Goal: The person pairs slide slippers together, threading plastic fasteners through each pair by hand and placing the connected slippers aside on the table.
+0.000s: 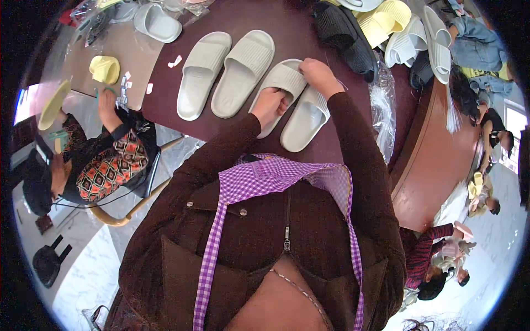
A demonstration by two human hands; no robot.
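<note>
On the table [298, 27], four slippers [251, 55] are lined up; at the third slipper [270, 126], the left hand [269, 106] is curled behind the strap [284, 77], the right hand [320, 76] is bent at its toe-side edge, both half closed; whether the slipper is gripped by either cannot be told

Ribbed black slippers [334, 27] lie far right beside ribbed pale-yellow slippers [393, 15], crumpled clear plastic wrapping [382, 105] nearer
</note>
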